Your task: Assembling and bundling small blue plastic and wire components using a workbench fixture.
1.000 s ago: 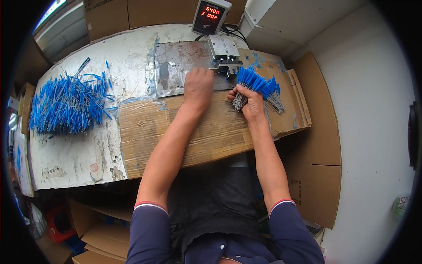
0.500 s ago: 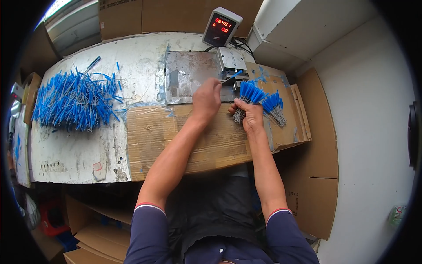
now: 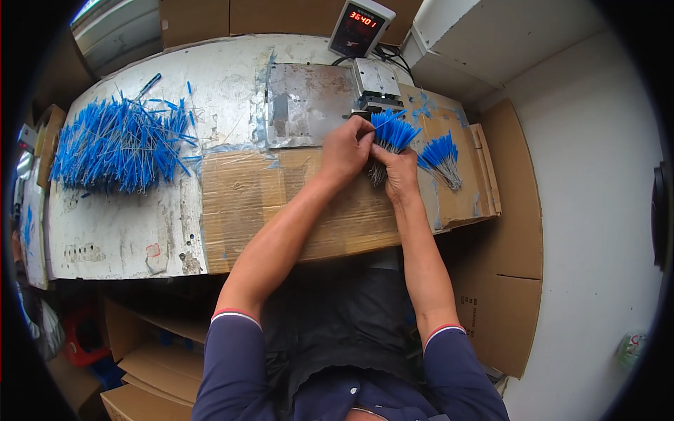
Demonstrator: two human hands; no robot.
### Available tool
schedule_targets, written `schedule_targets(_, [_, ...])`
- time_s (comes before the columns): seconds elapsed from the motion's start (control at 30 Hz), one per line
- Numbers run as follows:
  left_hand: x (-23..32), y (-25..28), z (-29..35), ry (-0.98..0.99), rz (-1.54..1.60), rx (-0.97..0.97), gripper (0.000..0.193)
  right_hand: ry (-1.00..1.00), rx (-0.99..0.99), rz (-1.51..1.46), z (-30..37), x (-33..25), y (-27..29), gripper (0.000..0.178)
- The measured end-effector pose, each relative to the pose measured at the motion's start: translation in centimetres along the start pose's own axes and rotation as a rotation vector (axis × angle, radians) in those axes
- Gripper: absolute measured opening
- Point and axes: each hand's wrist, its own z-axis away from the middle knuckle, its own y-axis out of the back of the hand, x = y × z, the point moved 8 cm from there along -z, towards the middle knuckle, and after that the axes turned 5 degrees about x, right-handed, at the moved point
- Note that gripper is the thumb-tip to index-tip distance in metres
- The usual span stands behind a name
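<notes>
My right hand [image 3: 399, 170] is closed round a bundle of thin blue-sleeved wires [image 3: 393, 133], blue ends pointing up and away, bare grey ends below the fist. My left hand [image 3: 347, 149] presses up against the bundle's left side, its fingers pinched. A single blue-sleeved wire [image 3: 395, 116] slants across the top of the bundle and seems to come from that pinch; the fingertips are partly hidden. Just beyond the hands stands a small metal fixture [image 3: 377, 81] at the edge of a worn steel plate [image 3: 309, 105].
A large heap of blue-sleeved wires [image 3: 123, 147] covers the table's left side, with a pen [image 3: 149, 85] behind it. A smaller bunch [image 3: 441, 161] lies right of my hand on cardboard [image 3: 281, 217]. A counter with red digits [image 3: 360, 29] stands at the back, cables beside it.
My left hand has come from the metal fixture rightward to the bundle, bringing a blue-sleeved wire. The right hand still grips the bundle, now closer to the left. The head view has shifted slightly.
</notes>
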Motion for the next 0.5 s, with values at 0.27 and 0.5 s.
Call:
schedule_targets(0.27, [-2.3, 0.2, -0.2, 0.310, 0.321, 0.009, 0.009, -0.176, 0.003, -0.210, 0.0, 1.5, 0.4, 0.030])
schedule_targets(0.5, [-2.1, -0.1, 0.0, 0.281, 0.216, -0.089, 0.009, -0.067, -0.049, -0.001, 0.5, -0.2, -1.2, 0.028])
